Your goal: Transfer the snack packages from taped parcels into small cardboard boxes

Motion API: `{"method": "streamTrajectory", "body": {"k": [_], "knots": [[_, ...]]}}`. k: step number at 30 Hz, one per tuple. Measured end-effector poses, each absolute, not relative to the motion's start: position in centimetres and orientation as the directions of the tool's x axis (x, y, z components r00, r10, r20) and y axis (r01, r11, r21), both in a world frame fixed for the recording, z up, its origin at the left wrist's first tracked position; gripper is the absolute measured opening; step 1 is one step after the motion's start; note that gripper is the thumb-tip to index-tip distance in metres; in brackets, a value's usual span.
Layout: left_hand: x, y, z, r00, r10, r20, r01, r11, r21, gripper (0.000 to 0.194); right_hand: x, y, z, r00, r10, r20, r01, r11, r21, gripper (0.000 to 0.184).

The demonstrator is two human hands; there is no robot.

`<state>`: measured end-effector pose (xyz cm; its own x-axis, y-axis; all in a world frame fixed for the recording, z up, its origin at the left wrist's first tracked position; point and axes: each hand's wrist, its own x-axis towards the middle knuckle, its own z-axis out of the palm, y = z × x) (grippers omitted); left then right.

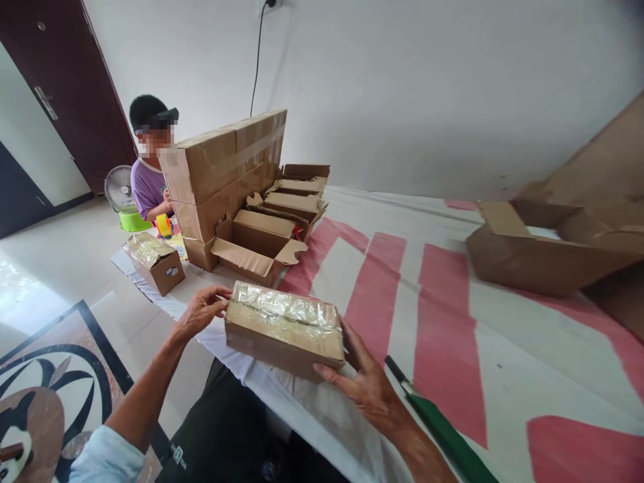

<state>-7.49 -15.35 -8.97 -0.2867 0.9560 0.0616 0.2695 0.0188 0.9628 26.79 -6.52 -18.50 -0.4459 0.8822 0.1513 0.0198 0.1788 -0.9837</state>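
A taped cardboard box [284, 329] lies in front of me near the table's front edge, with shiny clear tape along its top. My left hand [204, 312] is at its left end, the curved fingers touching the upper corner. Around the right end my right hand [363, 382] is closed, thumb on the near side and fingers behind the box. Beyond my left hand is another taped box [158, 265]. Just past the held box stands an open cardboard box [251, 248] with its flaps spread.
Stacked closed cartons [221, 174] rise at the back left, with more open boxes [296, 194] beside them. A person [148, 178] in purple is behind the stack, near a yellow tape roll [164, 225]. A large open carton [533, 258] sits right; a long green item [443, 429] lies nearer.
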Motion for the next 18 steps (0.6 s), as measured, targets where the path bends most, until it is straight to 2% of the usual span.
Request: {"method": "streamTrajectory", "body": {"k": [8, 18], "knots": [[-6.6, -13.6, -9.1, -0.217, 0.975, 0.055, 0.232, -0.003, 0.973, 0.040, 28.0, -5.4, -18.1, -0.446, 0.892, 0.081, 0.065, 0.122, -0.990, 0.118], [-6.7, -12.8, -8.0, -0.174, 0.985, 0.020, 0.271, 0.028, 0.962, 0.036, 28.3, -5.0, -15.9, -0.500, 0.865, 0.028, 0.050, 0.061, -0.997, 0.124]]}}
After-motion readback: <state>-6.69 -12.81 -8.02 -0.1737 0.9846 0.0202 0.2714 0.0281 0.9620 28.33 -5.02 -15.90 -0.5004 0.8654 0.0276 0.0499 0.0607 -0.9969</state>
